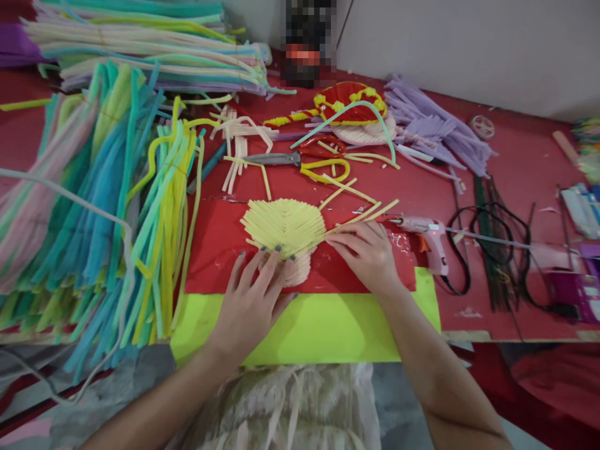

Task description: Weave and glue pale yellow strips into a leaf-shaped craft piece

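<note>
A pale yellow leaf-shaped piece (pixel 284 224) made of pipe cleaners in a V pattern lies on a red sheet (pixel 215 262). My left hand (pixel 260 281) rests with spread fingers on its near edge. A pinkish rounded piece (pixel 299 269) shows partly beneath it. At the right edge of the leaf, my right hand (pixel 368 253) pinches a pale yellow pipe cleaner (pixel 349 224) between thumb and fingers. Just right of that hand sits a pink glue gun (pixel 429 237), its nozzle pointing left. Scissors (pixel 300 159) with red and yellow handles lie beyond the leaf.
Bundles of coloured pipe cleaners (pixel 159 231) fill the left side, with purple ones (pixel 435 125) at the back right. A red and yellow fan-like piece (pixel 349 103) lies at the back. A black cable (pixel 469 250) curls at right. A bright yellow-green sheet (pixel 323 328) overhangs the near table edge.
</note>
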`<state>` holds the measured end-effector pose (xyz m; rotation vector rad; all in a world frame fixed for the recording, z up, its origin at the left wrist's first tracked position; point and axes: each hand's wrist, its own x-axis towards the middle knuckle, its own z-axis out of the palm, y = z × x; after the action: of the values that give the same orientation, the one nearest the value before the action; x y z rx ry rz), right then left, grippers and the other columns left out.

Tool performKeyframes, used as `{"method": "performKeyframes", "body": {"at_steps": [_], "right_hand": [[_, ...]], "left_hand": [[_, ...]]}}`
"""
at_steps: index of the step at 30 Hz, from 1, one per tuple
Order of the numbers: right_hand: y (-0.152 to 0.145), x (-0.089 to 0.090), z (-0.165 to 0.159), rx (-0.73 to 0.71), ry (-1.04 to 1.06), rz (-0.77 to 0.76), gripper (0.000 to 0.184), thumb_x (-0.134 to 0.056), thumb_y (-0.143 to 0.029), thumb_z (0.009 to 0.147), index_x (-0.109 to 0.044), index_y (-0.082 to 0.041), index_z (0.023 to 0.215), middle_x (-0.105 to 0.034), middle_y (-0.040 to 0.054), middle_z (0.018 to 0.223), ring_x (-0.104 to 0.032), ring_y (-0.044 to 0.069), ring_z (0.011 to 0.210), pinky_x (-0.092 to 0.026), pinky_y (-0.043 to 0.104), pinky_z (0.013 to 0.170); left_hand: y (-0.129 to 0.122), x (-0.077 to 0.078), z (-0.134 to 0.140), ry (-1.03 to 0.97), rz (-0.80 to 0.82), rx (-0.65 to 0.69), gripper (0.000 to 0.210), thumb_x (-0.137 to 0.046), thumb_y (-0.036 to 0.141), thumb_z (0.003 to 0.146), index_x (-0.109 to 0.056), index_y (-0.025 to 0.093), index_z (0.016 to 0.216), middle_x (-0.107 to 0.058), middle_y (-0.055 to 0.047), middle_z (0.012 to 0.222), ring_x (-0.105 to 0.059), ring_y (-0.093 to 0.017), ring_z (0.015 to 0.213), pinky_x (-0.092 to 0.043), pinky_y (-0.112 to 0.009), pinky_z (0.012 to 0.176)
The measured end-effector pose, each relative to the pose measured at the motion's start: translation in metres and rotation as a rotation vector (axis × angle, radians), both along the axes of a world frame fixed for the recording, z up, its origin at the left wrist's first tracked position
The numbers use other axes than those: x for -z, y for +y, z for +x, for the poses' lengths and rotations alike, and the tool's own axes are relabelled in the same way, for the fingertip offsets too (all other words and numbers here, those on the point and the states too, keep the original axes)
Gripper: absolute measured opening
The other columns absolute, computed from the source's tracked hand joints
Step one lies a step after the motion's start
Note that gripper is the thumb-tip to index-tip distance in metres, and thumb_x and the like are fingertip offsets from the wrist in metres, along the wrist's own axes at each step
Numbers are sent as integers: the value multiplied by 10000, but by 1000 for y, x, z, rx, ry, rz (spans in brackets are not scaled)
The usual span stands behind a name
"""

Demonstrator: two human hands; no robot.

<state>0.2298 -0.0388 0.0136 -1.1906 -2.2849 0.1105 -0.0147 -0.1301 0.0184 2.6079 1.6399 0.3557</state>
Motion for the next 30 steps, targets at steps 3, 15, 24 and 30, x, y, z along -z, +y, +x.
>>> {"method": "performKeyframes", "body": {"at_steps": [3, 15, 24, 30], "right_hand": [[0, 1, -1, 10, 4, 9, 122, -655, -209, 893, -733, -258, 974, -719, 30, 927, -609, 191, 857, -449, 359, 786], [-1, 2, -2, 23, 38, -16, 73, -663, -198, 887, -704, -233, 937, -727, 22, 931, -612, 183, 864, -447, 346, 797], [-1, 1, -2, 19, 27, -1, 43, -665, -213, 887, -699, -217, 914, -729, 22, 922, -610, 181, 853, -457, 340, 791], [-1, 1, -3, 29, 20, -8, 49, -658, -224, 894, -703, -223, 914, -732, 15, 929, -611, 176, 857, -455, 339, 804]], "left_hand": [[-1, 0, 0, 1, 7, -2, 458, -515, 361, 946, -536, 172, 1362, -564, -109, 1400, -500, -349, 1257, -391, -572, 1075], [1, -3, 10, 13, 10, -33, 493, -538, 406, 928, -535, 200, 1377, -583, -141, 1348, -525, -366, 1218, -424, -577, 1052], [0, -4, 17, 84, 9, -67, 499, -511, 427, 938, -521, 242, 1402, -552, -136, 1376, -524, -369, 1215, -422, -551, 1055], [0, -4, 18, 90, 23, -69, 499, -505, 412, 941, -520, 220, 1402, -559, -141, 1364, -514, -369, 1218, -425, -545, 1051]]}}
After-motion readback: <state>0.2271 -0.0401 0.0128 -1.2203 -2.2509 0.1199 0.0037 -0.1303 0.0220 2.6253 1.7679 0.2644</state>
